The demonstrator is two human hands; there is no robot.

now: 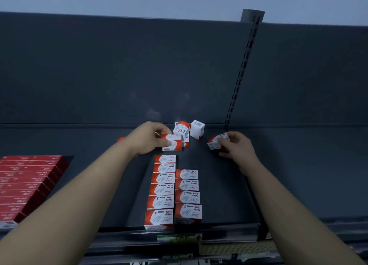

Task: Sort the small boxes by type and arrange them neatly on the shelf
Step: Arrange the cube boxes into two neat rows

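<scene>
Red-and-white paper clip boxes stand in two neat rows on the dark shelf [219,195]: a longer left row [162,189] and a shorter right row [188,193]. Behind them, near the back panel, lies a loose heap of the same boxes [182,128], one standing on end [197,129]. My left hand [146,140] grips a paper clip box [172,144] just beyond the left row. My right hand [235,145] holds another paper clip box [217,141] to the right of the heap.
A block of flat red boxes [29,183] fills the shelf's left part. A slotted upright [242,71] rises at the back right. A green price label [179,238] sits on the shelf's front edge. A red box edge [120,139] peeks out behind my left wrist.
</scene>
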